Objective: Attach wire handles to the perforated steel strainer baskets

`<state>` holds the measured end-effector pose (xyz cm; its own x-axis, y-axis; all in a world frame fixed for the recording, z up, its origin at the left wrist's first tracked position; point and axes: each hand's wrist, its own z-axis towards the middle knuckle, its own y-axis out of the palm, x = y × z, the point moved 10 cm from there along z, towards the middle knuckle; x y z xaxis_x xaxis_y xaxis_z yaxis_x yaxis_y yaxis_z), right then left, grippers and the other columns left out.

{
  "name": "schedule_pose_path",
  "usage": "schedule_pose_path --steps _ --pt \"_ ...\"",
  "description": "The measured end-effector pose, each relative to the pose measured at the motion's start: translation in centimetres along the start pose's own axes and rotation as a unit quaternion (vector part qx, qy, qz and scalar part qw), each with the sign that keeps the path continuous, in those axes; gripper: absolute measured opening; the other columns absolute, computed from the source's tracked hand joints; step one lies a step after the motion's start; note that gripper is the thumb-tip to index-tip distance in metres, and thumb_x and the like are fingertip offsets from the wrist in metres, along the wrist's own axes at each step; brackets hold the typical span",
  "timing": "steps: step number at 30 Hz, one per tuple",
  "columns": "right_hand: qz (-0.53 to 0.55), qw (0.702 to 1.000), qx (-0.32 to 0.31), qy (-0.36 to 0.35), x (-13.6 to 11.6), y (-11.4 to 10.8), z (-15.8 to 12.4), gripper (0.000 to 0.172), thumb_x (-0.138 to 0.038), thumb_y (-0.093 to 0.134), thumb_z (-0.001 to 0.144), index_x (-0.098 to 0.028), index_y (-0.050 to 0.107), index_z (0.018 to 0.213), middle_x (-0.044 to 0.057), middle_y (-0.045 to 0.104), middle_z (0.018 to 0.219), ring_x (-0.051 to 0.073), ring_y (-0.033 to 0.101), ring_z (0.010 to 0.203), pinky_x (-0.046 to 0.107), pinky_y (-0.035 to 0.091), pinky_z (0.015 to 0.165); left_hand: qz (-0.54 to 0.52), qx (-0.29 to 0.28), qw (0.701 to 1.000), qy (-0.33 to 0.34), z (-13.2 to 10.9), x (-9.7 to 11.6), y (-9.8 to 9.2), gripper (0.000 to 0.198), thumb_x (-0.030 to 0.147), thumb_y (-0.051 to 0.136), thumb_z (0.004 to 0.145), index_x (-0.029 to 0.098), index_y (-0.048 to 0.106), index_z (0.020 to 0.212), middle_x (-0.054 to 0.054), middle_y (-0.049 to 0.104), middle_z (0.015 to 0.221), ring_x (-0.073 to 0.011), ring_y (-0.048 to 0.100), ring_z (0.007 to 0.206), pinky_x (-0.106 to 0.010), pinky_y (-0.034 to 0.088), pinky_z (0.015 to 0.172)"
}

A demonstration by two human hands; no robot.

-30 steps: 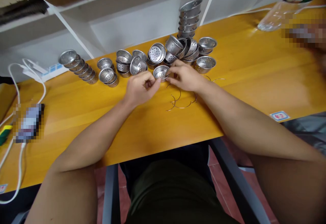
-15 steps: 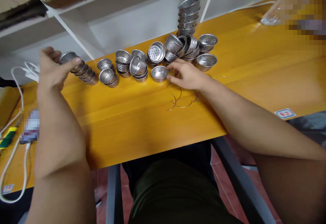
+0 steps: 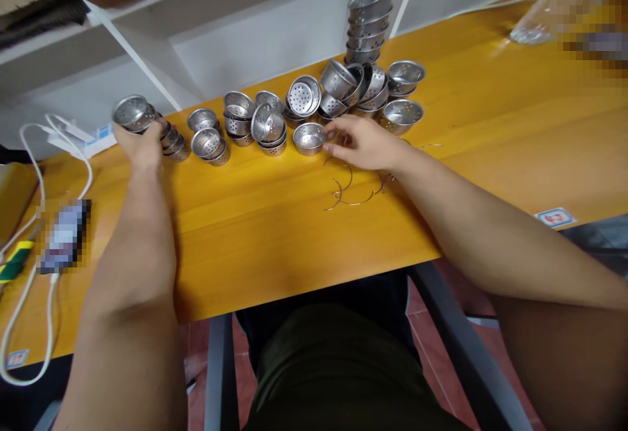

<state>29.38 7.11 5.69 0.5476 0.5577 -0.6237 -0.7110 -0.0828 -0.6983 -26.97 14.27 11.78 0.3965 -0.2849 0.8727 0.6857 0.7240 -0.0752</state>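
Holding the leaning cup stack (image 3: 131, 115) on the counter (image 3: 275, 241).
The left hand (image 3: 142, 145) just came from the little cup (image 3: 309, 139); its grip wraps the stack, so work seems split. The right hand (image 3: 367, 143) is beside the little cup; I can't tell if it's pinching.

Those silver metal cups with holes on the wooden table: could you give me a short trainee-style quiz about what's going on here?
1. Which hand is wrapped around the leaning stack of perforated silver metal cups?
2. True or false: thin, curved metal wires lie on the orange-brown wooden table.
3. Which of these is the right hand nearest to: (a) a clear plastic bottle, (b) a single round silver metal cup, or (c) a white cable?

Key: 1. The left hand. 2. True. 3. b.
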Motion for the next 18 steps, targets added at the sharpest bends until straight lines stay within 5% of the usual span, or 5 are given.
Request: schedule_pose_path --steps 4,7,12,14,18 --pt "0.01 1.0 0.001 0.001 0.1 0.1 0.0 0.037 -0.046 0.089 0.107 -0.022 0.09 0.135 0.015 0.092 0.123 0.036 0.084 0.105 0.061 0.071 0.109 -0.015 0.014 1.0 -0.006 -1.2 0.9 0.1 0.083 0.012 0.103 0.061 0.033 0.036 0.105 0.014 0.066 0.096 -0.0114 0.062 0.1 -0.042 0.064 0.106" --pt "0.014 1.0 -0.003 0.007 0.2 0.2 0.0 0.038 -0.05 0.092 0.106 -0.025 0.09 0.134 0.014 0.092 0.12 0.037 0.084 0.103 0.062 0.072 0.107 -0.037 -0.006 0.999 -0.001 -1.4 0.8 0.3 0.118 0.069 0.124 0.04 0.032 0.039 0.112 0.013 0.064 0.101 -0.0126 0.061 0.102 -0.046 0.066 0.107" --pt "0.026 1.0 -0.011 0.014 0.3 0.2 0.0 0.036 -0.05 0.089 0.106 -0.026 0.089 0.133 0.014 0.092 0.119 0.037 0.084 0.101 0.064 0.072 0.106 -0.037 -0.034 0.999 0.0 -2.3 1.8 0.6 0.161 0.125 0.088 -0.013 0.032 0.04 0.11 0.01 0.065 0.105 -0.0138 0.06 0.11 -0.048 0.065 0.111" --pt "0.028 0.999 -0.012 0.015 0.3 0.3 -0.1 0.037 -0.05 0.09 0.106 -0.025 0.089 0.133 0.014 0.093 0.119 0.037 0.084 0.101 0.063 0.072 0.105 0.001 -0.046 0.999 0.005 -3.1 3.4 0.8 0.154 0.128 0.092 0.0 0.031 0.038 0.106 0.01 0.062 0.106 -0.014 0.059 0.115 -0.047 0.062 0.113" --pt "0.033 0.999 -0.009 0.017 0.3 0.3 -0.1 0.039 -0.053 0.092 0.107 -0.025 0.088 0.134 0.012 0.092 0.115 0.035 0.083 0.099 0.061 0.072 0.103 0.058 -0.181 0.981 0.027 -6.2 8.1 3.1 0.115 0.105 0.116 0.063 0.028 0.048 0.114 0.01 0.065 0.105 -0.0156 0.062 0.124 -0.046 0.061 0.112"
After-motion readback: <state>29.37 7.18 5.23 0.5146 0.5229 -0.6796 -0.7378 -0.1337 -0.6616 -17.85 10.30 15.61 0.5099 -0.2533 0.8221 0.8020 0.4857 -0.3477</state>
